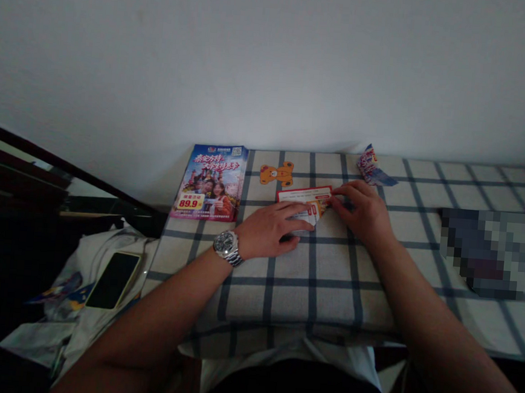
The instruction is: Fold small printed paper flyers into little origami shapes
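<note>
A printed paper leaflet [306, 194] with a red border lies partly folded on the checked tablecloth. My left hand [271, 229], with a metal watch [227, 246] on its wrist, rests over the leaflet's lower left part, fingers stretched out flat, hiding some of the print. At the leaflet's right end my right hand [362, 210] pinches the corner between thumb and fingertips. A folded piece of printed paper [371, 167] stands just beyond my right hand. Left of my hands lies a stack of colourful flyers [211, 180] marked 89.9.
A flat orange bear figure [276, 173] is behind the leaflet. The checked tablecloth [281, 301] covers the table, which meets a plain wall [273, 64]. A blurred-out dark object [476, 249] lies at right. A phone [114, 280] rests on a pale bag at lower left.
</note>
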The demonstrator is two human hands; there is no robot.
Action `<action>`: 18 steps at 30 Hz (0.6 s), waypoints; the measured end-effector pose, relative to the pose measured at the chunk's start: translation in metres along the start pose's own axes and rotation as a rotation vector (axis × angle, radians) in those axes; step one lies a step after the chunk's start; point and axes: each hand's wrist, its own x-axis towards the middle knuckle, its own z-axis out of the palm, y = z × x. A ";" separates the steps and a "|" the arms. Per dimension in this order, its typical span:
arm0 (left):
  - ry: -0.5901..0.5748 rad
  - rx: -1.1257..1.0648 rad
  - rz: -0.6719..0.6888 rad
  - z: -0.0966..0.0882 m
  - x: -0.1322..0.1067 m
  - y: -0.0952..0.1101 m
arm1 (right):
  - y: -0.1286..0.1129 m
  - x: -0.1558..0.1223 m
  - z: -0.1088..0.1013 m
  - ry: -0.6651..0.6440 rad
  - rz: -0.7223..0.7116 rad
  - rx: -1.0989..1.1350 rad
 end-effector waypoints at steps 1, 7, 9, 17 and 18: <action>-0.003 -0.004 0.007 -0.001 0.000 -0.001 | 0.000 -0.001 0.001 -0.029 -0.053 0.031; -0.003 -0.035 -0.017 -0.003 -0.001 -0.006 | -0.003 -0.004 0.009 -0.133 -0.216 0.152; -0.009 -0.035 -0.021 -0.002 -0.002 -0.006 | -0.004 -0.004 0.010 -0.133 -0.216 0.145; -0.009 -0.007 -0.015 0.001 -0.004 -0.008 | -0.008 -0.005 0.011 -0.134 -0.167 0.114; -0.007 -0.007 -0.013 0.001 -0.004 -0.008 | -0.008 -0.005 0.011 -0.134 -0.161 0.110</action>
